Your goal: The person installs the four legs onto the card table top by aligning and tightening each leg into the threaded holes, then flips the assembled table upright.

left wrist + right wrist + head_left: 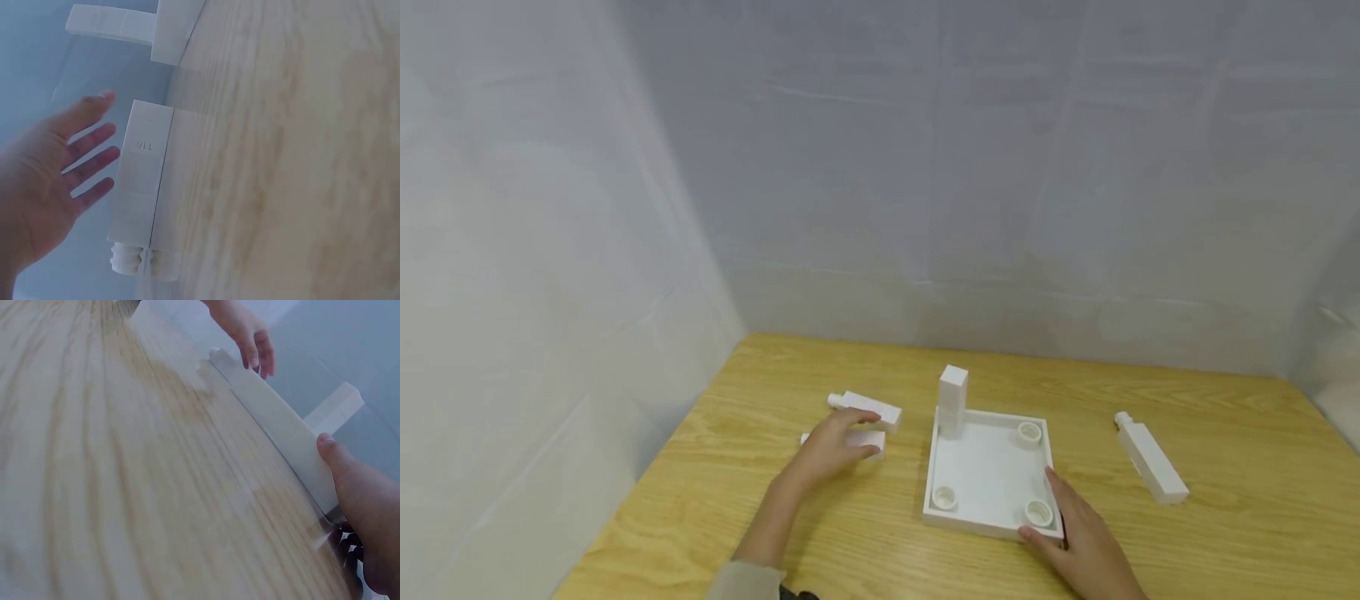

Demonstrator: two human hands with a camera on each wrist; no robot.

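The white peg (pixel 867 439) under the spread, empty left hand (pixel 835 446) looks light and stiff, probably best gripped mid-body, while the tray (pixel 988 471) is pinched at its corner by the right hand (pixel 1086 542) (fingers hidden underneath).

Bare table (pixel 1240 433) right; upright block (pixel 952 398) obstructs the tray (pixel 987 477).

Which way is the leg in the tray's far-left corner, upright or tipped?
Upright: the leg stands vertical in the far-left corner of the tray.
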